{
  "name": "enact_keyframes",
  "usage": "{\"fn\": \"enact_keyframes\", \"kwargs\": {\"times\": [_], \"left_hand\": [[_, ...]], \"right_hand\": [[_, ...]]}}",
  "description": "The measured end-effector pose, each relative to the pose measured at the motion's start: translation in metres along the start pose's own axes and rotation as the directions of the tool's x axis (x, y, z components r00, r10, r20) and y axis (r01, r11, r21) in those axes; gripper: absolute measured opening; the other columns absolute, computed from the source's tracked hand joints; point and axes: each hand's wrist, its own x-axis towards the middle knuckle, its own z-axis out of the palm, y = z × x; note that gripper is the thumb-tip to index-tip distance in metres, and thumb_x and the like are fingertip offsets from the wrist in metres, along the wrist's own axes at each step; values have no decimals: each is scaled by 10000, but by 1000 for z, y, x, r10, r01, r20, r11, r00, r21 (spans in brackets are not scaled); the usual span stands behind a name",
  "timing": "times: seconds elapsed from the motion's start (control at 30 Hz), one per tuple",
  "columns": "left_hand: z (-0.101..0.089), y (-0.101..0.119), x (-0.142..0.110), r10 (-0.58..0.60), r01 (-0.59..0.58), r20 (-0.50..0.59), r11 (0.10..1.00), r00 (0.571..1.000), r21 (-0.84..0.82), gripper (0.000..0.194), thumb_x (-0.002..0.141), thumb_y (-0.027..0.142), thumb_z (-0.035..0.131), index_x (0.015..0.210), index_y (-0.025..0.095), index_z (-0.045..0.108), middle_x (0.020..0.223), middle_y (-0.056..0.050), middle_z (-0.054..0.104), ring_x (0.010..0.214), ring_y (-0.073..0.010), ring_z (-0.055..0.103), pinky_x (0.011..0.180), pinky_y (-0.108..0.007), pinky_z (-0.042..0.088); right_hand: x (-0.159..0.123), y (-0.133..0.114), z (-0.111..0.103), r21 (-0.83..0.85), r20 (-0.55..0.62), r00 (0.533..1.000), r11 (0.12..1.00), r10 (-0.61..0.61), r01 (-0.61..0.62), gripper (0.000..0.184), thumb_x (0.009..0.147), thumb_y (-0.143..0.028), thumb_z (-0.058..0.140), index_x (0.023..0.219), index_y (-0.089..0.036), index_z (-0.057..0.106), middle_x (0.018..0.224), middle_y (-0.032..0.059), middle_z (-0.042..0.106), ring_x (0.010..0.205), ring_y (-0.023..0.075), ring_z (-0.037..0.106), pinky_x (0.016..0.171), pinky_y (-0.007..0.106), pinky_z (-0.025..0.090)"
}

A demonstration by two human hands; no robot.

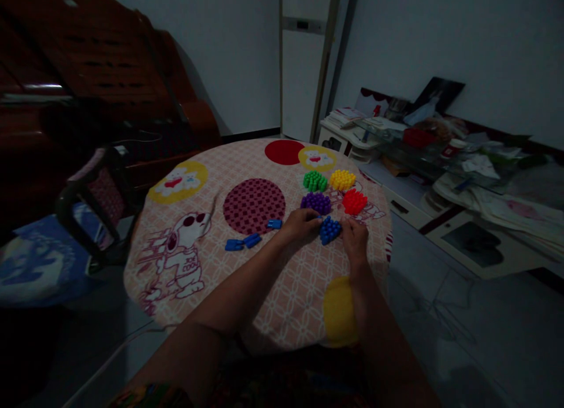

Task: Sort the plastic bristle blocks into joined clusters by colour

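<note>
A cluster of blue knobbed pieces (329,231) stands on the cloth-covered table, its small round tops packed close together. At its left side is my left hand (302,225), fingers curled and tips against the cluster's edge. My right hand (355,239) is closed at the opposite side, its thumb and fingers at the cluster's right edge. Between the two hands the blue group is gripped; the exact contact points are too dark to make out. Just beyond lie similar clusters: purple (315,203), red (355,202), green (314,181) and yellow (342,179).
Left of my left forearm lie loose blue pieces (252,240), with another blue piece (274,224) nearer the hand. A patterned tablecloth (282,279) covers the round table. A chair (99,202) stands at the left, and a cluttered cabinet (409,191) runs along the right.
</note>
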Motion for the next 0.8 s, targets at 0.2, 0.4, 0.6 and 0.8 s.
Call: {"fn": "enact_keyframes", "kwargs": {"times": [0.2,0.4,0.6,0.8], "left_hand": [[6,5,3,-10,13,-44,997,999,77,268,885,290,612,1043,165,788,1056,-74,800,965,-213,722,909,-314,541],[13,9,-2,1,4,-64,996,998,86,263,915,268,598,1059,141,778,1061,-96,794,973,-220,719,902,-317,534],[-2,17,-14,8,6,-60,974,998,228,294,925,284,602,1149,161,748,1120,-97,781,1012,-226,719,900,-308,530],[-66,12,-43,-54,46,4,888,999,458,323,867,248,663,1178,187,720,1128,-92,771,980,-227,720,898,-312,520]], "right_hand": [[1,-2,0,-9,-12,1000,1000,17,-17,417,940,-505,452,642,-226,540,590,-3,512,634,169,472,590,267,372],[0,-2,0,-5,-5,1000,1000,23,-23,411,936,-507,463,650,-225,547,588,-9,520,618,162,467,589,266,373],[0,2,0,-21,-3,1000,999,27,-27,431,943,-512,450,628,-223,504,584,-30,496,575,142,434,600,280,346],[0,3,1,-4,-7,1000,1000,25,-25,416,932,-514,455,635,-227,489,588,-33,485,582,142,440,599,278,346]]}}
